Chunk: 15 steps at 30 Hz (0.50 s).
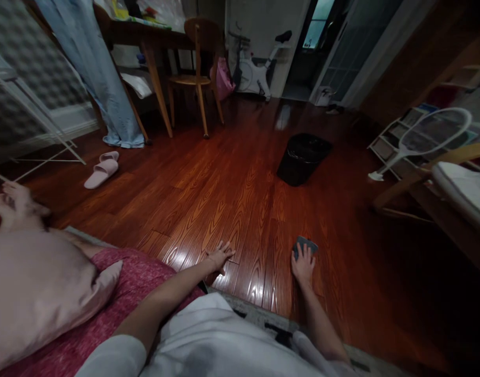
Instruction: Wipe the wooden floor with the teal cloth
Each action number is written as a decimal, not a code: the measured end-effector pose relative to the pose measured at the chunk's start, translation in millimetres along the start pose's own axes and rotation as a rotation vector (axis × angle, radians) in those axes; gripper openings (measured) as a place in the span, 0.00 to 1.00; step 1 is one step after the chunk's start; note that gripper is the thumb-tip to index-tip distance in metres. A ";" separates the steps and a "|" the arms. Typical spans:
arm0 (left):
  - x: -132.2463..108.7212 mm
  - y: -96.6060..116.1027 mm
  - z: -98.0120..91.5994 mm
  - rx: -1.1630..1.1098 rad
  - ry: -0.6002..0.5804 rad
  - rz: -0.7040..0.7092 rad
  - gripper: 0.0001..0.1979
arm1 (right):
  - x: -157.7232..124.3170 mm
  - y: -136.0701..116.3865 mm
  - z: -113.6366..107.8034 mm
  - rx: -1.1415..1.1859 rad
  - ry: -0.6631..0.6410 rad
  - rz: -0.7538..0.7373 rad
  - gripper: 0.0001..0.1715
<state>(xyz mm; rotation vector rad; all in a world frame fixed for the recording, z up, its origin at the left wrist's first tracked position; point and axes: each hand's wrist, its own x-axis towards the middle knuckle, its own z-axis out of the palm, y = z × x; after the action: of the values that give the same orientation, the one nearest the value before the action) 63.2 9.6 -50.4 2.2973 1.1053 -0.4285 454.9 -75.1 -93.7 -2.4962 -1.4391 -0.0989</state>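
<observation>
My left hand (220,256) lies flat on the wooden floor (240,183), fingers spread and empty. My right hand (303,263) rests a little to the right on a small dark grey object (305,244) on the floor, fingers curled over its near edge. Both arms reach forward from my white shirt at the bottom of the view.
A pink pillow (31,293) and red blanket (118,298) lie at left. A black bin (302,157) stands ahead, pink slippers (102,170) at far left, a chair (196,73) and table behind. A racket (424,136) and a wooden chair (439,183) stand at right.
</observation>
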 end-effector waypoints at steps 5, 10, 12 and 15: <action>2.2 -1.5 -0.2 -0.037 0.021 0.090 0.63 | 42.8 8.5 2.2 0.005 0.154 0.311 0.36; 2.4 -5.5 1.1 -0.036 0.014 0.109 0.62 | 68.1 -43.3 12.6 0.016 0.117 0.214 0.36; 1.0 -6.9 0.6 -0.034 0.000 0.099 0.63 | 69.5 -71.8 17.5 0.020 0.051 0.095 0.36; -1.8 -7.6 -1.6 -0.010 0.009 0.146 0.65 | 64.7 -113.7 23.5 0.043 -0.014 -0.061 0.37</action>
<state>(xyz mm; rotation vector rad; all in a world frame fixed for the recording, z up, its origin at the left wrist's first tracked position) 56.2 13.3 -50.8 2.3542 0.9335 -0.3556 388.5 39.5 -83.0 -2.4235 -1.5075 -0.0610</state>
